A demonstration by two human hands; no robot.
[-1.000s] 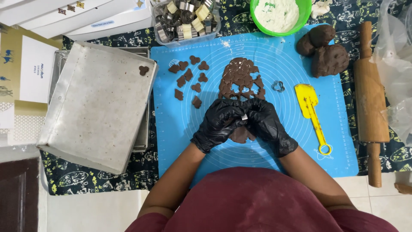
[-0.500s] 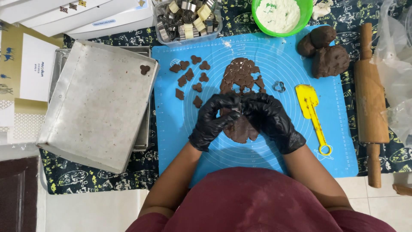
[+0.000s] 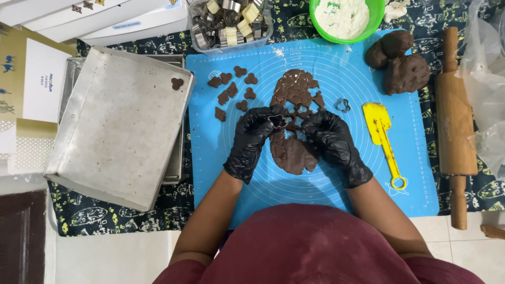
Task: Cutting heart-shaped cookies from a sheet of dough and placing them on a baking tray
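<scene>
Now your left hand [image 3: 256, 138] pinches a small metal cookie cutter [image 3: 277, 120] above the rolled brown dough sheet [image 3: 293, 122] on the blue silicone mat [image 3: 326, 179]; your right hand [image 3: 330, 141], curled, presses dough. You're mid-cutting; next, I'd judge, free the shape beside the cut brown pieces [image 3: 231, 90].

The light is bright, even and soft, and it seems to come from above. Shadows are short and weak. Small glare shines on the black gloves [image 3: 252, 134] near the centre and on the clear plastic bag [image 3: 486, 68] at 3 o'clock. The focus is sharp. Straight edges bend slightly toward the frame borders.
</scene>
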